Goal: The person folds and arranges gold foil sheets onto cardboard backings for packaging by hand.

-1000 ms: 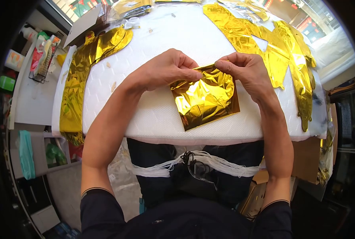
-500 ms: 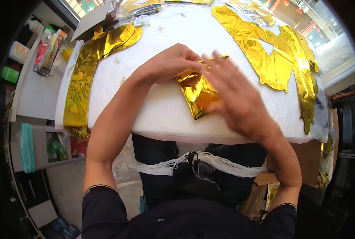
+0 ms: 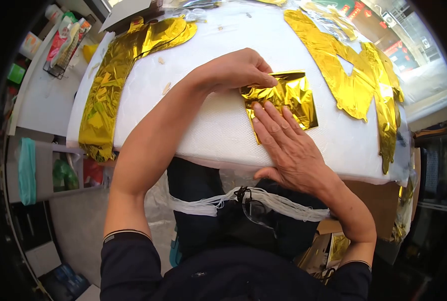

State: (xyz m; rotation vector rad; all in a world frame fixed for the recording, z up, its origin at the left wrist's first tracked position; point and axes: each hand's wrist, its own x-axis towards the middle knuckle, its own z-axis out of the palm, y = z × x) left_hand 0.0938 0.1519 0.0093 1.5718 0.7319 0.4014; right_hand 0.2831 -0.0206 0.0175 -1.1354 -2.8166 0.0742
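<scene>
On the white pad, 1 gold sheet is pinched at its upper left corner by the fingers of the left hand; its lower left part is covered by the right hand, whose fingers are laid flat, ungripped.

Near the middle of the frame, the right hand covers part of the lower side of the gold foil sheet, and the left hand hides some of its upper left. The grey box at upper left is cut off by the top edge, and the dark shirt by the bottom one. Any writing on the red signs at upper right is too small to read
</scene>
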